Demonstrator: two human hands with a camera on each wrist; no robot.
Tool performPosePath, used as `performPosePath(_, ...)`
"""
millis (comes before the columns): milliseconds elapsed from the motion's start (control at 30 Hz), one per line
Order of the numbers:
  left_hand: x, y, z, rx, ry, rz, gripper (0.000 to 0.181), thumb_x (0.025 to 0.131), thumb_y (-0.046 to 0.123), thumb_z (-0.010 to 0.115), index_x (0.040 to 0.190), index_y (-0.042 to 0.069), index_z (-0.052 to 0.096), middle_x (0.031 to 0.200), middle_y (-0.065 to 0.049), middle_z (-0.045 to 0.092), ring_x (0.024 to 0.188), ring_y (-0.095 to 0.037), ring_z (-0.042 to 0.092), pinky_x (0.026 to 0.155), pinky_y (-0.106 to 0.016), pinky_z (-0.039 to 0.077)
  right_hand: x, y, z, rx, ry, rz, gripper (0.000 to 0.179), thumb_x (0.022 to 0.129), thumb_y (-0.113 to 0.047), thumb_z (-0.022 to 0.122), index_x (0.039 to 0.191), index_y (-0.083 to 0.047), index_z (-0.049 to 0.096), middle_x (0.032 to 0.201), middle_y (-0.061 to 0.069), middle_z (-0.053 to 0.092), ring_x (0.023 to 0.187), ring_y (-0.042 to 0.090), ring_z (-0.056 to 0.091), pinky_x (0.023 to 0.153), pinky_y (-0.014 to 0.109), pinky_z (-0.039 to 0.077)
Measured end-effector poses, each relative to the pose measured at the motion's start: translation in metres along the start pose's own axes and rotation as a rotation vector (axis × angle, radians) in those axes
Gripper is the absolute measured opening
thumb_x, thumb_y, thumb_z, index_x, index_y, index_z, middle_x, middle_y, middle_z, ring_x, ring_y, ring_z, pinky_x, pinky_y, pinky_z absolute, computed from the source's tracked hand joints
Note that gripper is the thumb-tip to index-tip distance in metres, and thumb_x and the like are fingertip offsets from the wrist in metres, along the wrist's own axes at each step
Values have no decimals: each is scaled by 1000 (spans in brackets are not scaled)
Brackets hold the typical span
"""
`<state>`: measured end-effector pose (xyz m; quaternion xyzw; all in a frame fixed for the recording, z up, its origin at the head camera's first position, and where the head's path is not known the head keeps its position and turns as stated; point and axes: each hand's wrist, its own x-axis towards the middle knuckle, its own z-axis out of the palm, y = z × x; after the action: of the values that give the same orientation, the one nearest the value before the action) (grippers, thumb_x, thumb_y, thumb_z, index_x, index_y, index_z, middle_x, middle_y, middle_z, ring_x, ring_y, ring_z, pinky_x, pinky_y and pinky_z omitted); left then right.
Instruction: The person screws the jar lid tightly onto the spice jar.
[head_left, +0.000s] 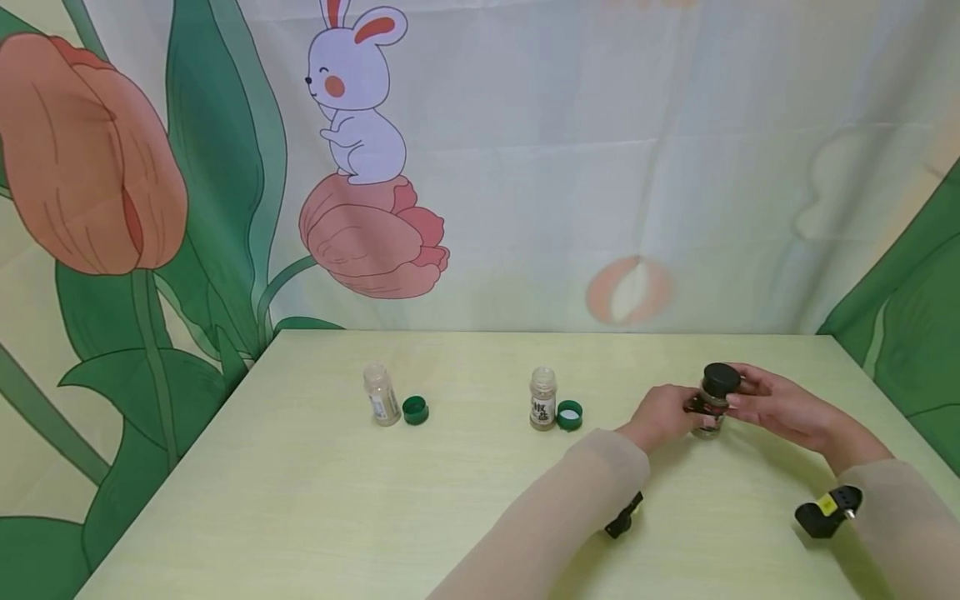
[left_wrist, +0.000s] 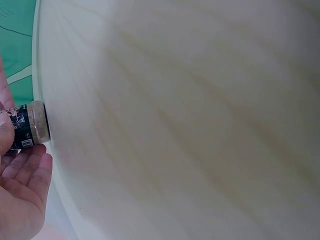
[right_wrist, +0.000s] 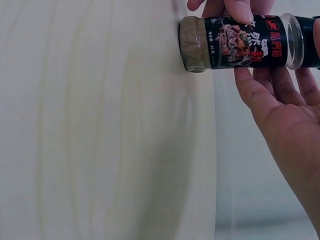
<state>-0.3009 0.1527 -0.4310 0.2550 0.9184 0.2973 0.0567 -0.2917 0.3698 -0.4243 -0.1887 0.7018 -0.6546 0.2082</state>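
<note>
At the right of the table in the head view stands a spice jar (head_left: 711, 414) with a black cap (head_left: 722, 379) on it. Its dark printed label (right_wrist: 250, 42) shows in the right wrist view, with brown powder (right_wrist: 194, 44) near the base. My left hand (head_left: 663, 417) grips the jar's body from the left. From the other side my right hand (head_left: 787, 408) holds the upper part by the cap, thumb in front and fingers partly hidden behind. In the left wrist view the jar's lower end (left_wrist: 37, 122) shows between the fingers.
Left of the hands stands an uncapped glass jar (head_left: 543, 400) with a green cap (head_left: 569, 415) beside it. Another uncapped jar (head_left: 382, 396) and green cap (head_left: 416, 410) are farther left. A printed curtain (head_left: 525, 167) hangs behind the table (head_left: 337, 500).
</note>
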Motion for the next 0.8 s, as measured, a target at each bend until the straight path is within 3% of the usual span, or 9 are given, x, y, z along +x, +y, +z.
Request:
performPosePath(133,-1,1,-1,1,-2,-4,31,94,33,75,123,20,74,110,7,79,93,-3,68,78,-10,45,0,3,-2,19,-18,-21,41,106,-1,47,131,-34,50,126,-24,63,115,-9,62,95,15,54)
performPosePath(333,-2,2,-2,14,0,-10,31,95,34,74,123,21,74,108,7,79,92,-2,68,76,-10,45,1,2,-1,-29,30,7,41,106,-3,50,142,-19,40,124,-25,62,113,-10,62,94,14,54)
performPosePath(567,-1,1,-1,9,-5,-17,34,95,33,74,126,21,73,112,7,79,98,-3,69,81,-10,46,1,-1,4,-84,92,56,34,105,-6,54,126,-33,48,119,-26,61,109,-10,62,92,14,54)
performPosePath(800,0,1,-1,14,-8,-9,34,95,33,73,126,21,72,112,6,79,99,-3,69,82,-10,47,2,-4,8,-124,119,75,32,105,-8,56,125,-32,47,116,-26,61,108,-9,62,91,14,54)
